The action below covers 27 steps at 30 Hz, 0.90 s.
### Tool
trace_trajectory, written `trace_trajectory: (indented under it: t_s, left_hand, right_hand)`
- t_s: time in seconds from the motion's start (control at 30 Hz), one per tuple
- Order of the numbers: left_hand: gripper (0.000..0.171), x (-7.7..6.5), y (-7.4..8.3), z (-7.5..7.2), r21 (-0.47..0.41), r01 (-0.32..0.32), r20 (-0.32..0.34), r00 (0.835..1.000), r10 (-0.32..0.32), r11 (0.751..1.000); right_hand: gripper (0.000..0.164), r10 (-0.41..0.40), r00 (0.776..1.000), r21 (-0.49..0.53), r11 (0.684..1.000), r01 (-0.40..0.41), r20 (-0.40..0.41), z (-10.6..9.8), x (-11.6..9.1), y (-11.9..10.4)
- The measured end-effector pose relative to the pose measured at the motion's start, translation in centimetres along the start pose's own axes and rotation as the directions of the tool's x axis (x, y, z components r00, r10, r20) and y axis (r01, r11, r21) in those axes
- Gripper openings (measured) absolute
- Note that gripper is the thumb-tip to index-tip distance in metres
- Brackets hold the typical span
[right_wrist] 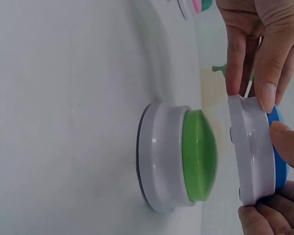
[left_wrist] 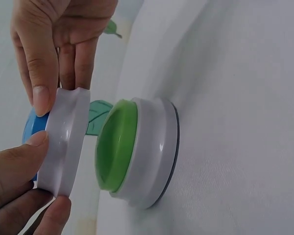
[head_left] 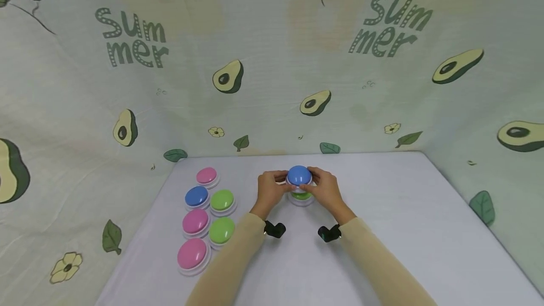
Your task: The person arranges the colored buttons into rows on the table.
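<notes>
Blue button [head_left: 299,174] in 2 hands [head_left: 326,190]; backdrop [head_left: 263,27] reads "Summer"

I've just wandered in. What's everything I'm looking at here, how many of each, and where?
Table: 1, white, central.
Lone green button: 1, green on white base, far middle of table.
Raised blue button: 1, blue on white base, held apart above the lone green button.
Pink buttons: 3, pink on white bases, table's left side.
Other blue button: 1, blue on white base, between the two farthest pinks.
Paired green buttons: 2, green on white bases, right of the pinks.
Printed cloth: 1 backdrop, pale, behind and beside the table.
Sleeves: 2, beige, on the forearms.
Wrist cameras: 2, black, one per wrist.
Hands: 2, bare, gripping the raised button.
</notes>
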<state>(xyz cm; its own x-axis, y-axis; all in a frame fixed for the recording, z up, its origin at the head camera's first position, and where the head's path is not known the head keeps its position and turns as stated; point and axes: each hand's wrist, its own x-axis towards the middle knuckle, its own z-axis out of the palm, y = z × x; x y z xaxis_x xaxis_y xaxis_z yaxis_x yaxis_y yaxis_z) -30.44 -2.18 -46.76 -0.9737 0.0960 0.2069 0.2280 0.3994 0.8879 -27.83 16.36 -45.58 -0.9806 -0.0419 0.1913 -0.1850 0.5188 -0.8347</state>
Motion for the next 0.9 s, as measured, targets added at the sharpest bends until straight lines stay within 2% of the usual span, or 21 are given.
trace_trajectory:
  t_s: [0.17,0.3,0.63,0.9]
  left_hand:
    - [0.048,-0.1,0.7,1.4,0.019,0.010,0.019,1.000,-0.011,1.000]
    - [0.046,-0.3,1.2,2.4,0.044,0.007,0.011,1.000,-0.007,0.999]
    - [0.041,-0.5,2.4,5.2,0.079,-0.025,0.011,1.000,0.025,0.997]
    - [0.037,-1.1,3.4,7.3,0.098,-0.038,0.039,0.999,0.034,0.995]
  right_hand:
    - [0.067,0.018,1.000,-0.002,1.000,-0.018,-0.007,-1.0,-0.3,0.8]
    - [0.069,0.024,1.000,-0.003,1.000,-0.025,-0.010,-1.7,-0.5,1.4]
    - [0.071,0.071,0.997,-0.003,0.997,-0.071,-0.043,-3.6,-1.0,2.9]
    - [0.072,0.097,0.993,0.001,0.995,-0.097,-0.060,-4.7,-1.3,4.2]
